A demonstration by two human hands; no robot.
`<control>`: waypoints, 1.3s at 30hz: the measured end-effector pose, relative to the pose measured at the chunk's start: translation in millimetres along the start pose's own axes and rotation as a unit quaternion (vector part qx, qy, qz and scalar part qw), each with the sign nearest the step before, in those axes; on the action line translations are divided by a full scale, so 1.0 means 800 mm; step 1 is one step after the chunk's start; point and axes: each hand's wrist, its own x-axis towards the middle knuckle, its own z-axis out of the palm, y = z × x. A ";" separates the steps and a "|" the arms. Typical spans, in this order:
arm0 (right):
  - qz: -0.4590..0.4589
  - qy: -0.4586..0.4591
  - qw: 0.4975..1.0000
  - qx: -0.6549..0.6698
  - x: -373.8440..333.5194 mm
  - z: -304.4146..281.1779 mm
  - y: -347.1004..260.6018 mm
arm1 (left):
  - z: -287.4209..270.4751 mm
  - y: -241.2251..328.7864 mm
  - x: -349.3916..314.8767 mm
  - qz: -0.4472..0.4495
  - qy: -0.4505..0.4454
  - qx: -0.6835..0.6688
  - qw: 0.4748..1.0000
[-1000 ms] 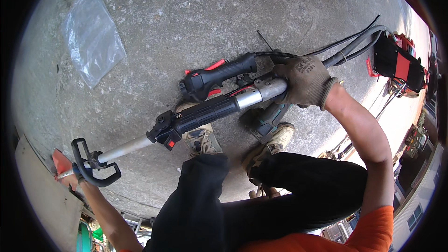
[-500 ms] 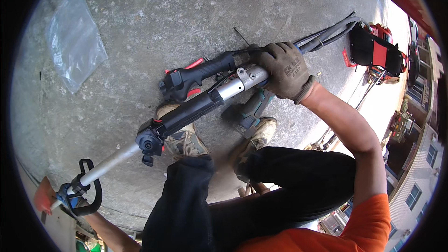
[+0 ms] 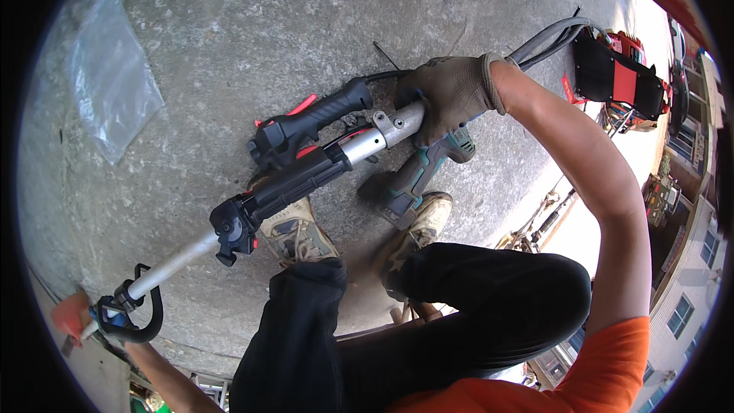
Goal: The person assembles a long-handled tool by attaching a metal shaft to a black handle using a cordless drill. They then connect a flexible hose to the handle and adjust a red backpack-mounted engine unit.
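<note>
A long silver brush cutter pole [image 3: 174, 265] slants across my view from lower left to upper middle. My right hand [image 3: 453, 98], in a grey-brown work glove, is closed around its upper end beside the metal clamp [image 3: 390, 128]. My left hand [image 3: 116, 324] is small at the lower left, in what looks like a blue-fronted glove, wrapped round the pole by the black loop handle [image 3: 157, 313]; its fingers are partly hidden. A black sleeve [image 3: 298, 180] and a black plastic bracket [image 3: 235, 226] sit on the pole. Just beyond lies a black trigger grip [image 3: 310, 124] with red parts.
A teal and black cordless power tool [image 3: 419, 180] rests by my right shoe [image 3: 432, 214]. Grey hoses [image 3: 547, 34] run toward a red and black padded machine [image 3: 619, 76] at the right. A clear plastic bag [image 3: 118, 80] lies on the concrete at the left.
My right hand has turned over on the pole's end, its wrist now higher and its fingers pointing down. The pole and trigger grip have shifted slightly left.
</note>
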 end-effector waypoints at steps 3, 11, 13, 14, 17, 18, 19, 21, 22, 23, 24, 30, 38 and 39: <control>0.018 0.038 0.999 0.011 -0.009 0.010 -0.008 | 0.001 0.002 -0.002 0.007 0.000 0.016 1.000; 0.023 0.231 0.968 -0.091 -0.035 0.029 -0.023 | 0.000 0.013 -0.012 0.052 -0.019 0.104 0.993; 0.021 0.218 0.972 -0.088 -0.038 0.022 -0.025 | 0.002 0.020 -0.016 0.099 0.029 0.188 0.977; 0.021 0.201 0.976 -0.086 -0.040 0.017 -0.027 | 0.004 0.024 -0.019 0.123 0.037 0.226 0.966; 0.014 0.138 0.986 -0.095 -0.038 0.003 -0.034 | 0.014 0.028 -0.028 0.197 0.069 0.315 0.926; 0.022 0.100 0.989 -0.102 -0.037 -0.001 -0.037 | 0.018 0.029 -0.030 0.218 0.076 0.341 0.911; 0.020 0.077 0.994 -0.073 -0.037 -0.005 -0.037 | 0.023 0.027 -0.033 0.231 0.085 0.355 0.902; 0.040 0.002 0.999 -0.018 -0.038 -0.011 -0.038 | 0.032 0.021 -0.037 0.251 0.089 0.382 0.885; 0.037 0.024 0.999 -0.029 -0.040 -0.012 -0.039 | 0.036 0.017 -0.038 0.257 0.089 0.391 0.879; 0.033 0.046 0.997 -0.043 -0.041 -0.012 -0.039 | 0.038 0.014 -0.039 0.260 0.092 0.398 0.875; 0.029 0.070 0.995 -0.058 -0.042 -0.011 -0.039 | 0.040 0.011 -0.039 0.265 0.092 0.400 0.872; 0.026 0.223 0.967 -0.116 -0.053 0.006 -0.042 | 0.025 0.015 -0.033 0.266 0.079 0.398 0.874; 0.022 0.263 0.958 -0.109 -0.049 0.041 -0.048 | 0.009 0.067 0.002 0.273 0.048 0.395 0.876; 0.027 0.232 0.967 -0.099 -0.051 0.040 -0.047 | 0.011 0.069 0.002 0.280 0.048 0.397 0.872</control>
